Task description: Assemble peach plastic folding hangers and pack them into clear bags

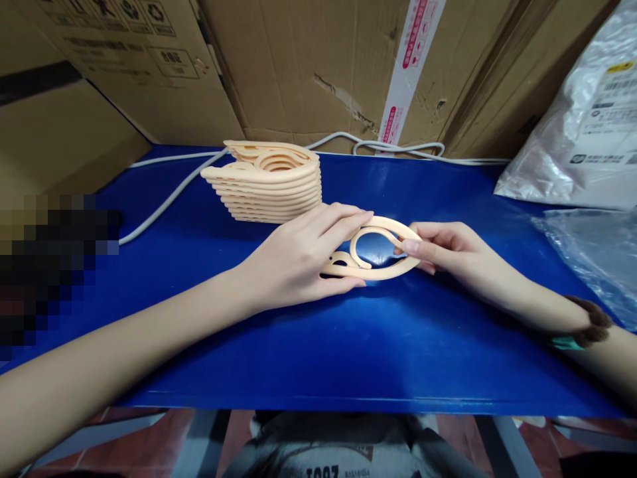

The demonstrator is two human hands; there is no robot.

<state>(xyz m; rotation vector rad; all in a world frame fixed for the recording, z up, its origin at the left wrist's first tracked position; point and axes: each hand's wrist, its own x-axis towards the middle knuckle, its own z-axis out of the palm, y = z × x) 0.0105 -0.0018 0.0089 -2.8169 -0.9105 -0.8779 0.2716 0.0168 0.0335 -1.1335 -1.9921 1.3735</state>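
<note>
A peach plastic folding hanger (389, 272) is held between my two hands, just above or on the blue table. Its curved hook lies folded inside the rounded frame. My left hand (306, 255) wraps the hanger's left end, fingers along the far edge and thumb along the near edge, hiding that end. At the right tip, my right hand (445, 245) pinches the frame between thumb and fingers. Behind my left hand stands a neat stack of folded hangers (271, 192) of the same colour, several layers high.
Cardboard boxes (298, 73) line the back of the blue table (318, 352). A white cable (172, 196) runs along the rear and curves down at left. Clear plastic packaging (572, 146) with printed labels lies at right. A pixelated dark patch covers the left edge.
</note>
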